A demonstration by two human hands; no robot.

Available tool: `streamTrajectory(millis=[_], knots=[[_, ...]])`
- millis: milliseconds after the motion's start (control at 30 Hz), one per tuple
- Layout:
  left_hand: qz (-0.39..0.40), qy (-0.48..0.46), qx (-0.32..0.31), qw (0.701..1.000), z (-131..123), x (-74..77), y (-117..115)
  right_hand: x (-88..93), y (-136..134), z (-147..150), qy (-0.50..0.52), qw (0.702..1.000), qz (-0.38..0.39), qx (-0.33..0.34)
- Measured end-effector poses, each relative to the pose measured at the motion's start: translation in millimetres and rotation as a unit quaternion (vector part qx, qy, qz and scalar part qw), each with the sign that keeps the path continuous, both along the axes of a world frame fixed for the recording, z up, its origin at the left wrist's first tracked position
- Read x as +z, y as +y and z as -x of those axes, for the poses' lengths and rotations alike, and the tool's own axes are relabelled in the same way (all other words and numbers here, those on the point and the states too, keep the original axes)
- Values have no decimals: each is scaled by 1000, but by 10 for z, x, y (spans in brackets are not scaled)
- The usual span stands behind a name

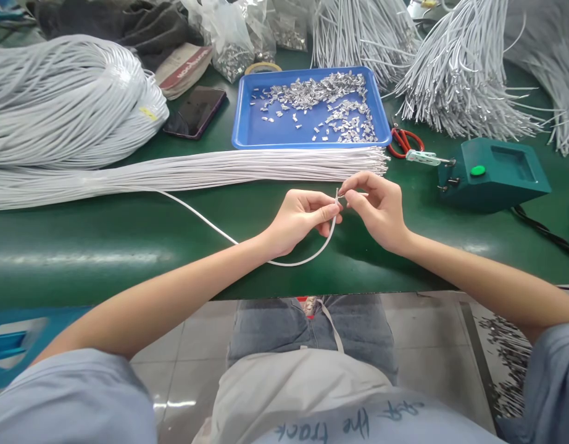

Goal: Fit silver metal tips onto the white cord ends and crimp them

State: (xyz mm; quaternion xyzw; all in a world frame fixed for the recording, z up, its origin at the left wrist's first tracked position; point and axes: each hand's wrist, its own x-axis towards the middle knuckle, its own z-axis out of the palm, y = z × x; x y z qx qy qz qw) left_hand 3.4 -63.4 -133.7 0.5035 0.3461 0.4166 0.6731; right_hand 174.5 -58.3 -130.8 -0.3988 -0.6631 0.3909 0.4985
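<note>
A single white cable (pixel 307 261) loops out of the long bundle and curves up between my hands. Near the cable's end, the thumb and fingers of my left hand (pixel 299 217) are closed around it. At the tip, the cable seems to split: one short strand stands upright and another points right. The right-pointing strand is pinched in the thumb and forefinger of my right hand (pixel 379 208). Just beyond my hands lies the bundle of straight white cables (pixel 247 169), its cut ends close to my right hand.
Behind the bundle sits a blue tray (pixel 266 139) of small metal terminals. To the right are red-handled scissors (pixel 405 142) and a dark green device (pixel 492 176) with a green button. A phone (pixel 196 112), a coiled cable bundle (pixel 71 98) and terminated cable bunches (pixel 465 74) lie farther back.
</note>
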Motion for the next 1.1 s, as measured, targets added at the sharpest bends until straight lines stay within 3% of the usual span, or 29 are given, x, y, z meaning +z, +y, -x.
streamTrajectory(millis=[267,367,400,467,533,567,600,633,700,767,833,900,967,1100], knots=[[-41,32,-5,999,-4,3,-16,47,12,-2,-77,997,-25,12],[-182,141,21,973,48,-12,23,97,16,0,-77,996,17,27],[-266,201,41,942,81,-15,47,117,16,2,-63,996,55,40],[-440,315,84,837,157,-14,99,153,10,12,-5,980,173,94],[-556,379,105,733,215,-7,135,172,-2,28,79,934,304,168],[-583,385,113,706,228,-1,139,172,-8,36,116,906,353,201],[-592,377,124,701,228,9,134,165,-12,43,143,886,381,222],[-579,359,135,720,215,21,119,153,-13,47,156,882,384,225],[-478,297,139,815,165,60,70,116,-1,44,139,920,320,182],[-298,217,103,924,110,112,17,67,28,24,72,974,191,101],[-128,140,53,980,75,164,-18,16,66,-6,-17,998,49,36],[-28,81,27,996,67,203,-31,-30,105,-39,-100,992,-80,7],[18,45,19,999,73,225,-29,-62,138,-69,-172,968,-184,0],[60,16,2,998,85,230,-16,-63,180,-119,-280,916,-288,-1]])
